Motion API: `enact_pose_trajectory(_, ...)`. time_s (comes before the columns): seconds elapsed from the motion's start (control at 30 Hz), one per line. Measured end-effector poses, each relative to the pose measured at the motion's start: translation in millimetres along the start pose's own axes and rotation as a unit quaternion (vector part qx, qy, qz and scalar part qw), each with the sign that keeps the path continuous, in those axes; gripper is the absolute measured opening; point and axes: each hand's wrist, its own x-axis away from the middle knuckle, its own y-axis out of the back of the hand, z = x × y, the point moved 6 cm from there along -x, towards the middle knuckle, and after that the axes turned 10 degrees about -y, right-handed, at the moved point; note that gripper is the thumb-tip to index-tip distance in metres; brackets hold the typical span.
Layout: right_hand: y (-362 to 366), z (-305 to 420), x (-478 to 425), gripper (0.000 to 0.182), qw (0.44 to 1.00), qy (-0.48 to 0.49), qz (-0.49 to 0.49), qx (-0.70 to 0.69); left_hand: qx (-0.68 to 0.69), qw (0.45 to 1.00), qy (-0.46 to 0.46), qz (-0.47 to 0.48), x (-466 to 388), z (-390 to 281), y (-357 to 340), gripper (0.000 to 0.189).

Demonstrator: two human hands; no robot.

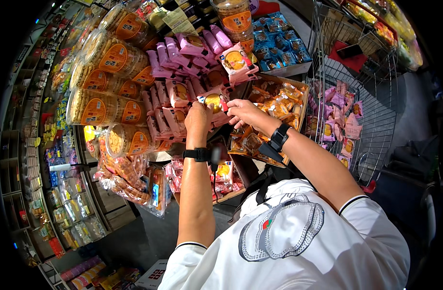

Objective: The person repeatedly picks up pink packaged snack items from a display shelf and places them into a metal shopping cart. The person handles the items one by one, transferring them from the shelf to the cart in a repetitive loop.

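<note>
My left hand has its fingertips closed on the near edge of a pink pastry packet printed with a round yellow cake. At that packet's right side is my right hand, fingers apart; whether its fingertips touch the wrapper is unclear. Behind and left of my hands, similar pink packets stand in rows. Another pink packet leans on top of the pile farther back. Under my right forearm lies a cardboard box of orange-wrapped snacks. Both wrists wear black straps.
Clear tubs of cookies with orange labels are stacked at left. A wire shopping cart on the right holds several pink packets and a phone. Blue-wrapped snacks fill a box behind. Bagged pastries hang over the near-left edge.
</note>
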Motion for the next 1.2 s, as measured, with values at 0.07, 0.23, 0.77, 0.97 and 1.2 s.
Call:
enact_pose_trajectory(0.07, 0, -1, 0, 0.043, 1.0, -0.009, -0.007, 0.0, -0.011, 1.0, 0.015, -0.009, 1, 1, -1, 0.047)
enact_pose_trajectory(0.23, 3, -2, -4, 0.038, 0.999, -0.013, 0.012, -0.026, 0.097, 0.993, -0.013, -0.061, 2, 11, -6, 0.048)
enact_pose_trajectory(0.77, -21, 23, -5, 0.051, 0.998, 0.037, 0.054, -0.016, 0.276, 0.943, -0.065, -0.176, 0, 15, 34, 0.034)
enact_pose_trajectory(0.97, -40, 43, -9, 0.059, 0.997, 0.045, 0.057, 0.013, 0.018, 0.961, -0.112, -0.253, -16, 13, 68, 0.036)
enact_pose_trajectory(1.2, -14, 4, -11, 0.056, 1.0, 0.021, 0.014, -0.01, -0.146, 0.961, -0.05, -0.231, -43, 1, 63, 0.04)
